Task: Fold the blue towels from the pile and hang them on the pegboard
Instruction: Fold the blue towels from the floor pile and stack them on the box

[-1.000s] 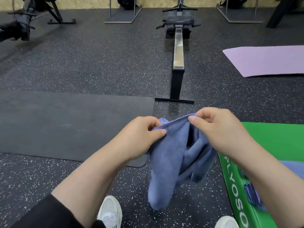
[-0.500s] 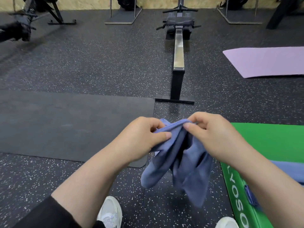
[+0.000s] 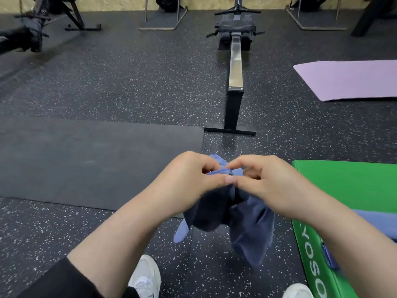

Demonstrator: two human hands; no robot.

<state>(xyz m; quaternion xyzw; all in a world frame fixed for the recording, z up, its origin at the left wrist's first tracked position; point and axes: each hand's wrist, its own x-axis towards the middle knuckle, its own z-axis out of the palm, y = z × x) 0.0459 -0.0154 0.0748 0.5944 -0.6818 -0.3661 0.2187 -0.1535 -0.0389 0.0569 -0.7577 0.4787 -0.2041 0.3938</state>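
A blue towel (image 3: 247,224) hangs in the air in front of me, bunched at the top and drooping in two lobes below. My left hand (image 3: 189,179) pinches its upper edge between thumb and fingers. My right hand (image 3: 268,183) pinches the same edge right beside it, the fingertips of both hands almost touching. More blue towel cloth (image 3: 373,220) lies on the green padded box (image 3: 354,186) at the right, partly hidden by my right forearm. No pegboard is in view.
A rowing machine (image 3: 235,67) stretches away straight ahead on the speckled rubber floor. A dark mat (image 3: 86,160) lies to the left, a purple mat (image 3: 352,80) far right. Metal frame bases (image 3: 163,22) stand at the back. My white shoes (image 3: 146,278) show below.
My hands have come together, bringing the two pinched parts of the towel's top edge side by side. The towel has bunched up and now hangs in two folds.
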